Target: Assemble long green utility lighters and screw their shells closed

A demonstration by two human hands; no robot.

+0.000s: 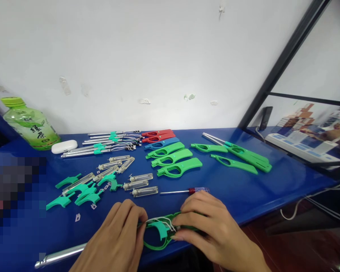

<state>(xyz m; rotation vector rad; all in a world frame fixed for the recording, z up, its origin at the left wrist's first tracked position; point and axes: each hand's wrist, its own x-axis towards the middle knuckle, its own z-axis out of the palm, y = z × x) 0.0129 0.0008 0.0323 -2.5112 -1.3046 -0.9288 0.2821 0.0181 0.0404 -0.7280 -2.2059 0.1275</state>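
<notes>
Downward, left hand [117,234] and right hand [214,223] curl, both clamped on green casing [156,248]

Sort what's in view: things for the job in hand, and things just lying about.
Likely for the job: held green handle shell, silver tube, teal trigger pieces, clear cartridges, wired silver rods, loose handle shells, red-handled screwdriver.

Likely just lying about: green tea bottle, white oval case.
</notes>
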